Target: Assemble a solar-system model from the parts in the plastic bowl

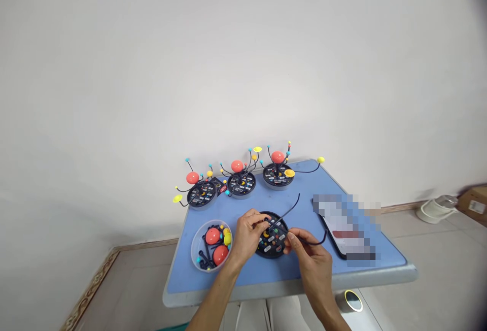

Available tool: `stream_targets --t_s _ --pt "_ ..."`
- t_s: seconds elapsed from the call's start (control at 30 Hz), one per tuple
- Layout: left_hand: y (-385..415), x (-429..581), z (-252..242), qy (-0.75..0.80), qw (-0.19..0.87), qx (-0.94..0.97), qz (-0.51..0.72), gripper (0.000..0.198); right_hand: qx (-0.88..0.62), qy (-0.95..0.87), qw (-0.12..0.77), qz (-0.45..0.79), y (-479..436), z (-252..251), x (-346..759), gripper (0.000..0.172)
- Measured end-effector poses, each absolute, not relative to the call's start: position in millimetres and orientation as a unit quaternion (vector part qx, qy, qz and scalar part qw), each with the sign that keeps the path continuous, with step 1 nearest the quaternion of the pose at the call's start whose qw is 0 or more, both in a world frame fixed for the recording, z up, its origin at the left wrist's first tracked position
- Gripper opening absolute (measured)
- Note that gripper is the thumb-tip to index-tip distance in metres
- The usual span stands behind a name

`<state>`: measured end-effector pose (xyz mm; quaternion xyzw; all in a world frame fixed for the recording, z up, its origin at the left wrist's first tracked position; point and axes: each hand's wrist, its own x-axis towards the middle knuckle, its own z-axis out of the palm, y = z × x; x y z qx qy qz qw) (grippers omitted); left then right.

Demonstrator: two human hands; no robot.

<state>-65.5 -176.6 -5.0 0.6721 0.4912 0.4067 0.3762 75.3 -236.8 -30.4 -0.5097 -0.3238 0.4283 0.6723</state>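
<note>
Gripping a curved black rod point(312, 243) in your right hand point(312, 261), you are pinching its inner end in your left hand point(248, 230); the round black base point(271, 251) is sitting beneath your fingers point(292, 238), risking tilting under uneven pressure.

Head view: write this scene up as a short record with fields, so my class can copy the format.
left hand: fingertips close together over the base, at the rods' inner ends; exact grip unclear
right hand: grips a curved black rod
base: round, black, on the blue table
bowl: translucent, left of the base, containing red pieces and smaller parts
models: three, along the far side
device: phone-like, right side, partly pixelated
</note>
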Motion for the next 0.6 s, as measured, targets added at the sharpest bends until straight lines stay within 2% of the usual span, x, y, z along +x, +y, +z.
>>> stream_targets --t_s 0.37,0.6 --pt "-177 -66 -1 0.489 0.361 0.684 0.404 0.024 -0.51 -0.344 0.668 0.418 -231 -21 80 0.029" --pt "-173 -69 -17 0.495 0.312 0.734 0.344 0.026 -0.507 -0.283 0.651 0.489 -228 -36 81 0.035"
